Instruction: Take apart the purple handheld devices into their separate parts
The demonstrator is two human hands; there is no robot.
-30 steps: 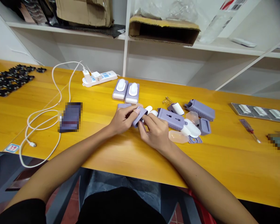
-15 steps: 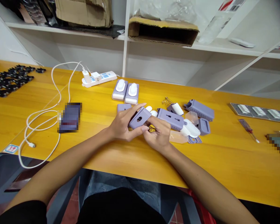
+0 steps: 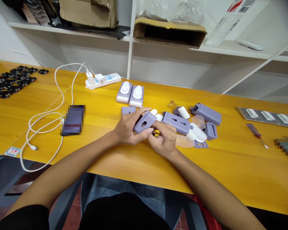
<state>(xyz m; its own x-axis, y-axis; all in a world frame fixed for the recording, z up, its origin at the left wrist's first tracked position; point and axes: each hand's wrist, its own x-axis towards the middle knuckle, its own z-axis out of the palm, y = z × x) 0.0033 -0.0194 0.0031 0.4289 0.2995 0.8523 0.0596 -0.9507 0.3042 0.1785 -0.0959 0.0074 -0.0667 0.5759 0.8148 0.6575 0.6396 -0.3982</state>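
My left hand (image 3: 128, 129) grips a small purple plastic housing (image 3: 145, 122) with an oval hole in its face, fingers over the top and thumb along the lower edge. At its right end, my right hand (image 3: 164, 139) is closed, the index fingertip hidden behind or inside the housing. Thin dark wire coils (image 3: 156, 133) show between the right fingers; whether they are held or lie behind, I cannot tell. Just beyond the hands lie a purple case with two slots (image 3: 176, 122), white oval parts (image 3: 154, 112) and another purple piece (image 3: 128, 110).
Two purple-and-white units (image 3: 136, 95) stand near a power strip (image 3: 103, 81). Springs (image 3: 173, 104), a perforated purple case (image 3: 207, 113) and a clear cover (image 3: 184, 141) lie to the right, then a screwdriver (image 3: 257, 135) and metal strip (image 3: 268, 116). Leftward are a white cable (image 3: 28, 132) and black parts (image 3: 13, 81).
The view has shifted slightly. Both hands stay around the purple housing, which is tilted a little differently; the things on the table lie as before.
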